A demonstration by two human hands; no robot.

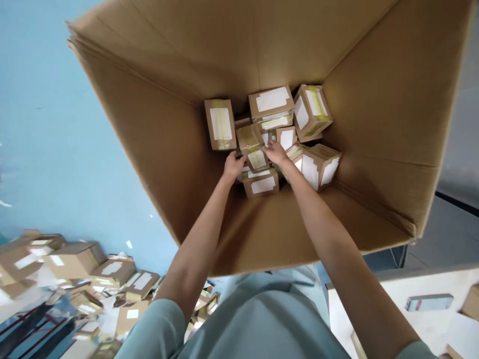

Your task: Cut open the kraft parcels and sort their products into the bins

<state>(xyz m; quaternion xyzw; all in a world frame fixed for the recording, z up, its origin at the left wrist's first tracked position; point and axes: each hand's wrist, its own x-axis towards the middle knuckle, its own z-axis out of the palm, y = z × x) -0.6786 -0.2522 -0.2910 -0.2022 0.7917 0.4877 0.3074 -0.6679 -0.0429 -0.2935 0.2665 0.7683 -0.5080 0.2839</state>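
Note:
Deep inside a large open cardboard box (295,30), a small taped carton (250,137) with a white label sits between my two hands. My left hand (235,166) grips its lower left edge with bent fingers. On its right side is my right hand (275,151), thumb and fingers curled against the edge. Around it lie other labelled cartons: an upright one (220,123) at the left, one (272,102) behind, a tilted one (312,110) at the right, and one (262,184) just in front. Fingertips are partly hidden.
Two more cartons (320,167) lean together at the box's right. Outside, many cartons (75,259) and paper scraps lie heaped at the lower left on the blue floor (86,139). A white surface at the lower right holds a flat grey-blue packet (429,302).

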